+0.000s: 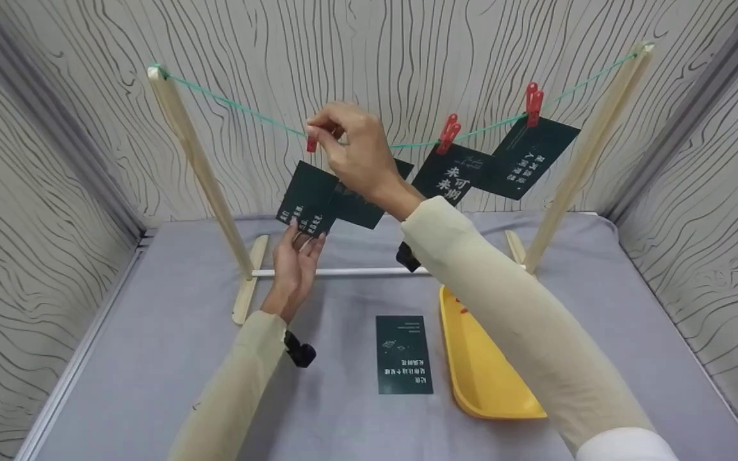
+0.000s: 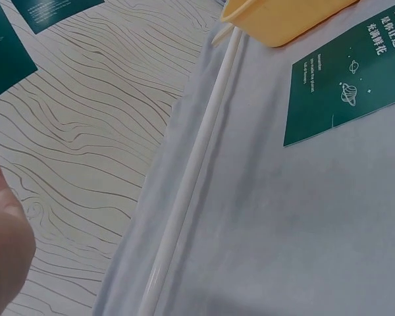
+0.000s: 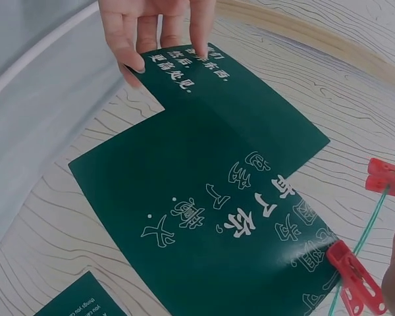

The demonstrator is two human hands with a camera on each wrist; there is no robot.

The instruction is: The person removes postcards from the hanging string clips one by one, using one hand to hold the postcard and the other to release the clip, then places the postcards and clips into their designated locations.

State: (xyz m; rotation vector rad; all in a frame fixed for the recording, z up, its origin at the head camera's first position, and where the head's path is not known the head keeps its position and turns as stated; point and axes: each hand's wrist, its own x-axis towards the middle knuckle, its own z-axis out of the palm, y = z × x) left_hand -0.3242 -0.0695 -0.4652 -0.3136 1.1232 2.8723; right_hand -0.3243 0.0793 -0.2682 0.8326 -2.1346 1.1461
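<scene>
My left hand [image 1: 295, 272] holds a dark green card [image 1: 308, 189] with white writing by its lower end, thumb on one side and fingers on the other. Up at the green string [image 1: 234, 104], my right hand [image 1: 366, 153] pinches a small red clothespin [image 1: 311, 142]. In the right wrist view that clothespin [image 3: 387, 178] sits at the string, and the card's upper corner is apart from it. Partly behind the right hand hangs a second green card [image 1: 359, 208]; another red clothespin [image 3: 355, 280] holds it, hidden in the head view.
Two more cards [image 1: 442, 173] [image 1: 523, 157] hang to the right from red clothespins [image 1: 449, 134] [image 1: 533, 105]. Wooden posts [image 1: 199, 166] [image 1: 590, 160] carry the string, joined by a white rod [image 1: 369, 271]. One card [image 1: 404, 355] lies on the grey cloth beside a yellow tray [image 1: 491, 378], partly under my right arm.
</scene>
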